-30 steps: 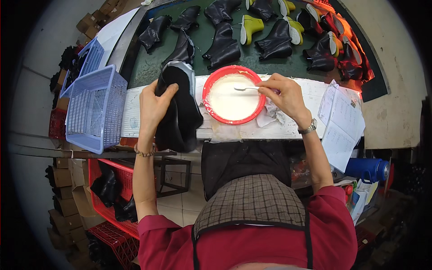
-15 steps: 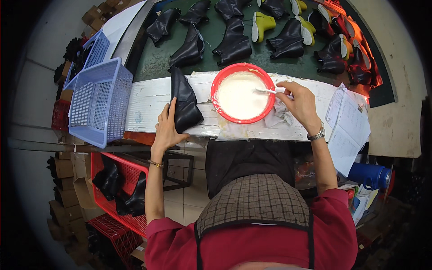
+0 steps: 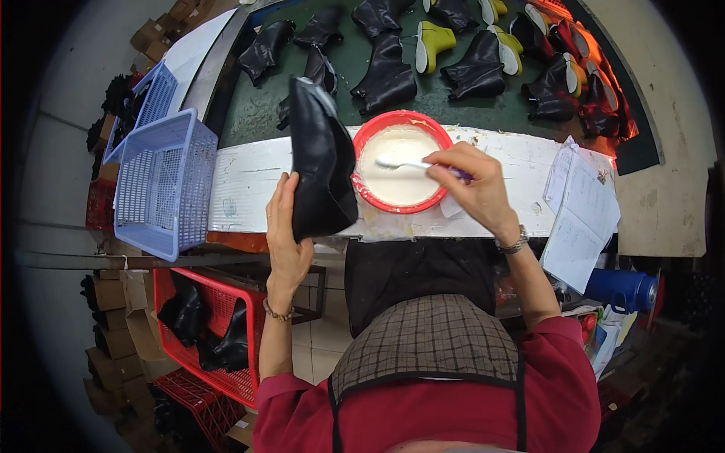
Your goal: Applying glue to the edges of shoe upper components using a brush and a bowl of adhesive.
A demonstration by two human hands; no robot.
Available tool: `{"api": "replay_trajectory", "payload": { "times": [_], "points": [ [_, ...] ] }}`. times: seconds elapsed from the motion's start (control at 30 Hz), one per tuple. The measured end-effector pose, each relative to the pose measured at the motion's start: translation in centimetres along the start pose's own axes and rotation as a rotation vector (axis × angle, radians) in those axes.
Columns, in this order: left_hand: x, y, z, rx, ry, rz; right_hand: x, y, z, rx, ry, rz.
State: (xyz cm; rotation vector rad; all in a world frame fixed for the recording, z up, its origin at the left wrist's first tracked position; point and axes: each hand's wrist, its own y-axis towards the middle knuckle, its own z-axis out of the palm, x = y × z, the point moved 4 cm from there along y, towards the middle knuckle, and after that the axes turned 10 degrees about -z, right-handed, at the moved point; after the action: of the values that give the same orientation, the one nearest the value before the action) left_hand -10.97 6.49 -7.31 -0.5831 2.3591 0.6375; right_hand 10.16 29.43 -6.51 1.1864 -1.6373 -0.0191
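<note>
My left hand point(image 3: 285, 226) grips a black leather boot upper point(image 3: 323, 162) around its lower left side. The piece is raised off the white board, its pale-lined edge turned up and away from me. Pinched in my right hand point(image 3: 474, 183) is a toothbrush point(image 3: 411, 164) with a white head and purple handle. Its head sits over the red bowl point(image 3: 442, 137), just above the creamy white liquid point(image 3: 402, 183), or touching it; I cannot tell which. The bowl stands on the white board point(image 3: 249, 180) directly right of the boot upper.
Several black boot uppers point(image 3: 385, 79) and yellow-green boots point(image 3: 433, 44) lie on the green conveyor surface point(image 3: 264, 113). A blue basket point(image 3: 162, 181) stands at left, above a red basket point(image 3: 253, 385) holding black pieces. Papers point(image 3: 581, 219) and a blue flask point(image 3: 621, 291) are at right.
My left hand has lifted the boot upper off the board and brought it closer to the bowl. My right hand has shifted left and nearer, the toothbrush moving across the bowl.
</note>
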Motion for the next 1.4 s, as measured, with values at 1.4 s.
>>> {"api": "replay_trajectory", "payload": {
  "times": [1.4],
  "points": [
    [-1.2,3.1,0.0,-0.321,-0.203,0.089,1.0,0.7,0.1,0.18,0.191,-0.046]
  ]
}}
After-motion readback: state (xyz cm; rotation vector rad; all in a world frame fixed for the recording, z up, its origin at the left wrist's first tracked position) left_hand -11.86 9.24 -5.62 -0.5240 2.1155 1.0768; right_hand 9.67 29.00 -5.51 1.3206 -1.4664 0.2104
